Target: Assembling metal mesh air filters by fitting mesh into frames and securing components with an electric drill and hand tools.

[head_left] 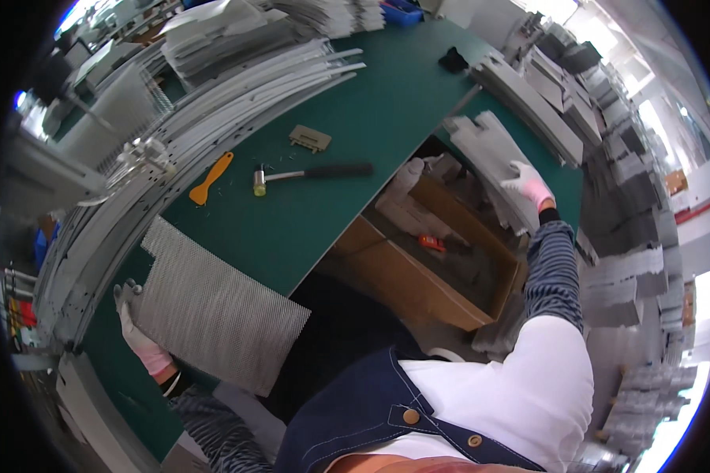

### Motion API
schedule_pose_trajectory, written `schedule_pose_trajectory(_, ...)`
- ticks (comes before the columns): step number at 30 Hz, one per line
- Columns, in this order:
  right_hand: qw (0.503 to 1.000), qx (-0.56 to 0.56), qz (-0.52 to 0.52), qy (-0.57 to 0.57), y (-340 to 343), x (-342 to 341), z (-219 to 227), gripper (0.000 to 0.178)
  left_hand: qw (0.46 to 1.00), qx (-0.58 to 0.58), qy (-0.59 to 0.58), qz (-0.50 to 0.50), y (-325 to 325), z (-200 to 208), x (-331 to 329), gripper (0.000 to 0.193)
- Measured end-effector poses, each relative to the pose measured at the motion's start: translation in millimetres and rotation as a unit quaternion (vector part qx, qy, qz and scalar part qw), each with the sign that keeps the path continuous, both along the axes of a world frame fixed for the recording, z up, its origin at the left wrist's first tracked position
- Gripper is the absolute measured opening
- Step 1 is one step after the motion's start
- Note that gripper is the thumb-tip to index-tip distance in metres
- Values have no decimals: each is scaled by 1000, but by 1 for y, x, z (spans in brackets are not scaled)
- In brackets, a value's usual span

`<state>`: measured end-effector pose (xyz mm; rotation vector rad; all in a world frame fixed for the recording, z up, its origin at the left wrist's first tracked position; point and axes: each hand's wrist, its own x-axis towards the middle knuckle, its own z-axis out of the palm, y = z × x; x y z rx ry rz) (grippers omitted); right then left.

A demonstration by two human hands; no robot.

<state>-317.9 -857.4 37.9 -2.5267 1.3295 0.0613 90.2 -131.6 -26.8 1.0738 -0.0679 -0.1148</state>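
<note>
A grey finned metal panel [217, 307], notched at its upper left corner, lies across the near table edge and partly overhangs it. My left hand [143, 343], in a white and pink glove with greyed fingertips, is closed along the panel's left edge; part of its grip is hidden. On the right, my right hand [528, 185] reaches out to a stack of similar grey panels [489, 150]. Its gloved fingers are spread and rest on the top panel near the right edge.
On the green table [355, 213] lie a hammer [323, 172], an orange scraper [211, 180] and a small beige block [310, 139]. Long metal strips [252, 98] line the left. An open cardboard box [418, 272] sits below the gap between tables. More panels are stacked behind [221, 35].
</note>
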Motion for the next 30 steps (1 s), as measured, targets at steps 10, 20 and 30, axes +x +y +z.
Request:
schedule_pose_trajectory(10, 981, -161, 90, -66, -3, 93, -23, 82, 998, 7, -56, -18, 9, -9, 6, 29)
schedule_pose_trajectory(20, 958, -210, 124, -151, 0, 109, 25, 70, 994, -103, 11, -19, -7, 9, -3, 26)
schedule_pose_trajectory(30, 993, -22, 109, -38, 69, 46, 39, 117, 999, -38, 24, 1, -3, 11, -2, 30)
